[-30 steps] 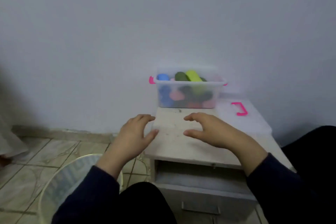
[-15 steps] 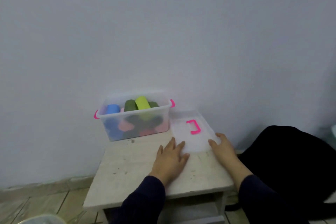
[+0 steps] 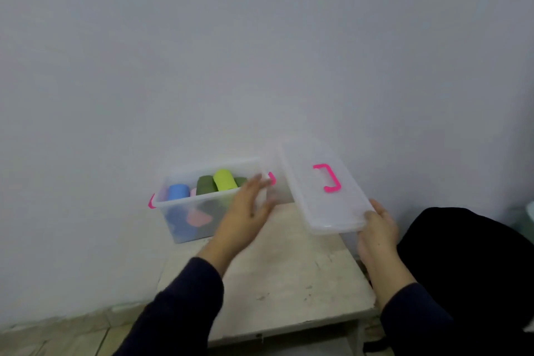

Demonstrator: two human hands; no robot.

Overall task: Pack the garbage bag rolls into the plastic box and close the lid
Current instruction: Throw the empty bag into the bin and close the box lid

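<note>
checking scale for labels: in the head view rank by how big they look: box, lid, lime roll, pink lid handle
1. box and lid: look about alike; the lid is lifted and nearer the camera, held by the right hand, so unranked
2. lime roll
3. pink lid handle, close to the roll, thinner

The clear plastic box [image 3: 213,205] stands open on the surface against the wall, a pink latch [image 3: 150,202] at each end. Garbage bag rolls fill it: a blue roll [image 3: 177,191], a dark green roll [image 3: 206,185] and a lime roll [image 3: 224,180] on top, a pink roll [image 3: 198,217] lower down. The translucent lid [image 3: 320,185] with its pink handle [image 3: 328,177] is off the box, tilted, just to its right.
</note>
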